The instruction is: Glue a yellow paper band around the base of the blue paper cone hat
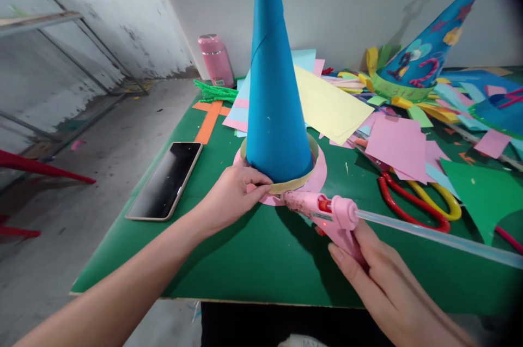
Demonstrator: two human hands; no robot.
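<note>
A tall blue paper cone point(278, 102) stands upright on a pink paper ring point(321, 172), with a yellowish paper strip point(292, 186) curving around its base. My left hand point(232, 194) pinches that strip at the front left of the cone. In my right hand point(379, 276) is a pink glue gun point(337, 219), held by its handle. The gun's nozzle points left and meets the lower edge of the strip, close to my left fingertips; whether it touches is hard to tell. A long clear glue stick point(433, 237) sticks out of its back end.
A phone point(165, 181) lies left on the green table point(245, 260). Behind are a pink bottle point(217, 61), green pipe cleaners point(214, 92) and paper sheets point(333, 104). Red-handled scissors point(412, 208) and a decorated blue cone hat point(429, 53) are at right.
</note>
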